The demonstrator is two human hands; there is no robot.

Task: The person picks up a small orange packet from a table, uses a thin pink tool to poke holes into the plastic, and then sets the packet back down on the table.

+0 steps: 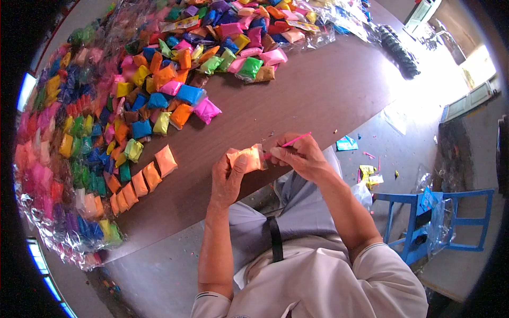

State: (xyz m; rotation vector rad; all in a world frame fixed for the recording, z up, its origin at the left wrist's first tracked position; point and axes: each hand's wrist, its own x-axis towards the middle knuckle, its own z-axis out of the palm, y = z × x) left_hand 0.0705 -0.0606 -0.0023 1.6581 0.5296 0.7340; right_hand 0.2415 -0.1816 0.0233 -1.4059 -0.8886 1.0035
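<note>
My left hand [229, 177] is closed around the side of a small clear plastic packet [246, 159] filled with something light orange, thumb pressed on its face. Close to the packet's right edge, my right hand [302, 159] pinches a thin pink stick [296, 139]. One end of the stick sticks out up and right past the fingers; its other end is by the packet's edge, and I cannot tell whether it touches. Both hands are above the table's front edge, over my lap. Several similar orange packets [139, 183] lie in a row on the table to the left.
A large heap of colourful packets [159, 100] covers the back and left of the brown table [297, 90]. A dark bumpy object [397, 50] lies at the far right corner. On the floor are scraps and a blue wrapper [347, 143], beside a blue stool [413, 228].
</note>
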